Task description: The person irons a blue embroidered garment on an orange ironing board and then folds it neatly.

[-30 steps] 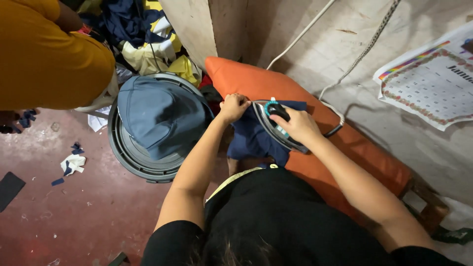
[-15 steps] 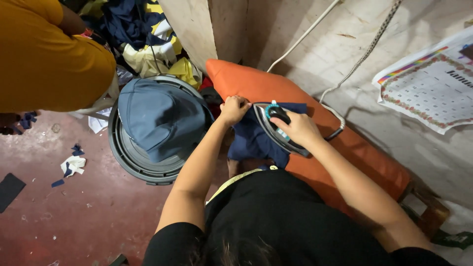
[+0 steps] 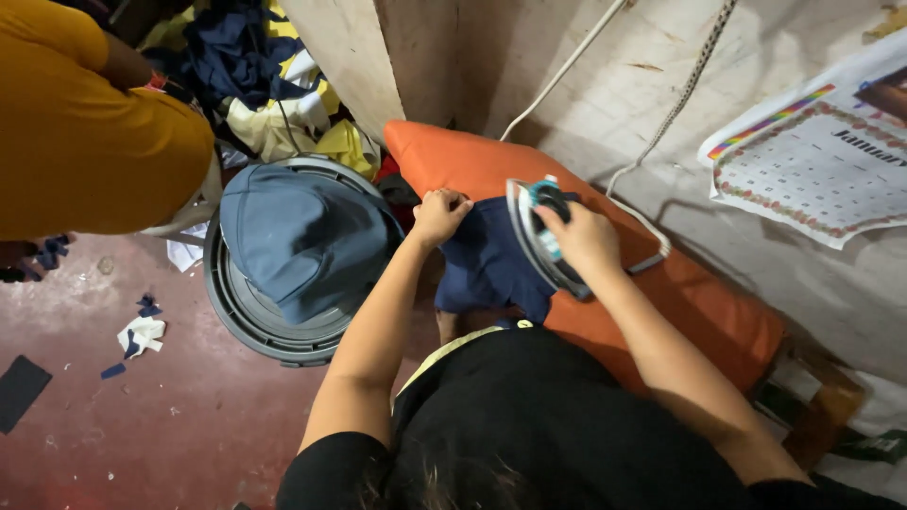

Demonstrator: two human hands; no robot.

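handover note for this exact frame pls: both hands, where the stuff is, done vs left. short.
Left hand: fist closed on the edge of the navy cloth, pinning it to the orange padded board.
Right hand: gripping the iron, which sits on the cloth's right side.
Nearby: blue garment draped over a grey round bin; clothes pile behind it; another person in a yellow shirt at left.
Done: cloth laid out, iron on it.
Left: how much is pressed cannot be told.
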